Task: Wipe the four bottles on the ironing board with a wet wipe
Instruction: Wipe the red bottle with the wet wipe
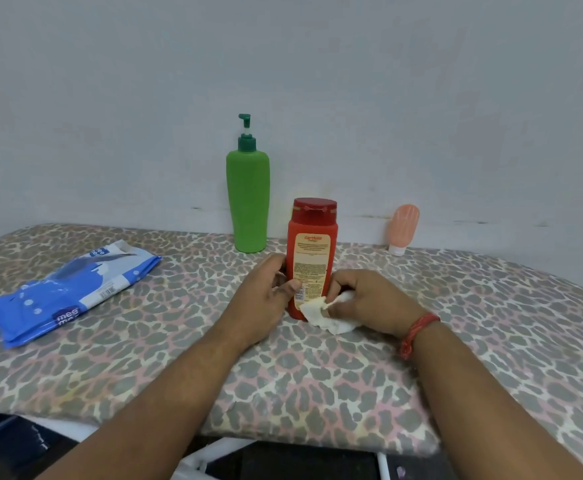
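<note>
A red bottle [312,244] with a dark red cap stands upright in the middle of the ironing board [317,368]. My left hand [266,296] grips its lower left side, thumb on the label. My right hand [366,301] holds a crumpled white wet wipe [321,315] against the bottle's lower right side. A tall green pump bottle [248,199] stands behind, by the wall. A small pink tube bottle [402,228] stands cap-down at the back right. Only three bottles are in view.
A blue and white pack of wet wipes [65,292] lies flat on the left of the board. The board has a leopard-print cover and sits against a pale wall [317,64]. Its near edge runs below my forearms.
</note>
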Available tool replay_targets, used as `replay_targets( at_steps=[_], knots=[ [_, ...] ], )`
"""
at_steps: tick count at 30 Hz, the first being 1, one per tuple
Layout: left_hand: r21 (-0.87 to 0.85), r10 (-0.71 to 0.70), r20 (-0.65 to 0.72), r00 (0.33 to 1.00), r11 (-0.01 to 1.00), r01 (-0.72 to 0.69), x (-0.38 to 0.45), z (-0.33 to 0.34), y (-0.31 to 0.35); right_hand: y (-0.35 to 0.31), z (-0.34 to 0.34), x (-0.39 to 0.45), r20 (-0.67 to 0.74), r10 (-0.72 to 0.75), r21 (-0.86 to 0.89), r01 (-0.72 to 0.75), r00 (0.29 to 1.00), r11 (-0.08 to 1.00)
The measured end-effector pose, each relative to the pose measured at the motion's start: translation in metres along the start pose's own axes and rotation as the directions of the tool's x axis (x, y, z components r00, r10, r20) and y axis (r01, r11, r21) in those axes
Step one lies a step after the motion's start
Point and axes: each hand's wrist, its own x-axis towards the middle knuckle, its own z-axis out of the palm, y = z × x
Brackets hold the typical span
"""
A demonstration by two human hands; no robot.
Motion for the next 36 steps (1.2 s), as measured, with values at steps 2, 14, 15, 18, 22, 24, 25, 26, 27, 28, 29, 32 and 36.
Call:
replay_targets(
  at_steps=[2,14,15,18,22,24,25,26,27,28,29,32,36],
  knots=[
    [-0.015,-0.009,-0.004,1.0,1.0,0.009,0.0,0.0,0.0,0.0,-0.006,-0.001,-0.112,0.029,0.213,-0.005,0.993,0.977],
    [-0.083,-0.09,-0.002,0.996,0.993,0.09,0.074,0.045,0.041,0.038,-0.03,0.015,-0.696,0.587,0.711,0.278,0.415,0.646],
    [-0.104,-0.09,0.001,0.996,0.991,0.09,0.082,0.053,0.043,0.039,-0.031,0.016,-0.704,0.592,0.706,0.291,0.392,0.646],
    [-0.131,-0.099,0.01,0.995,0.986,0.1,0.102,0.072,0.044,0.042,-0.032,0.018,-0.707,0.617,0.707,0.327,0.345,0.627],
    [-0.095,-0.131,-0.031,0.991,0.987,0.127,0.121,0.09,0.041,0.051,-0.033,0.022,-0.666,0.675,0.744,0.354,0.318,0.567],
    [-0.089,-0.147,-0.04,0.988,0.986,0.143,0.127,0.094,0.039,0.054,-0.032,0.025,-0.65,0.691,0.757,0.347,0.317,0.553],
    [-0.087,-0.153,-0.041,0.987,0.985,0.149,0.13,0.094,0.039,0.055,-0.032,0.026,-0.643,0.695,0.763,0.345,0.322,0.546],
    [-0.086,-0.164,-0.039,0.986,0.983,0.16,0.132,0.094,0.038,0.056,-0.032,0.026,-0.636,0.698,0.769,0.344,0.328,0.539],
    [-0.086,-0.174,-0.04,0.984,0.982,0.17,0.135,0.094,0.037,0.056,-0.031,0.027,-0.632,0.699,0.772,0.344,0.334,0.534],
    [-0.086,-0.185,-0.043,0.982,0.98,0.181,0.138,0.094,0.036,0.057,-0.031,0.028,-0.629,0.7,0.775,0.343,0.338,0.531],
    [-0.088,-0.195,-0.049,0.98,0.978,0.19,0.14,0.094,0.035,0.057,-0.031,0.029,-0.626,0.701,0.777,0.343,0.341,0.528],
    [-0.095,-0.217,-0.059,0.974,0.973,0.211,0.145,0.095,0.033,0.059,-0.031,0.031,-0.619,0.702,0.784,0.333,0.352,0.524],
    [-0.107,-0.23,-0.067,0.971,0.969,0.222,0.146,0.096,0.033,0.059,-0.03,0.031,-0.618,0.701,0.785,0.316,0.356,0.532]
  ],
)
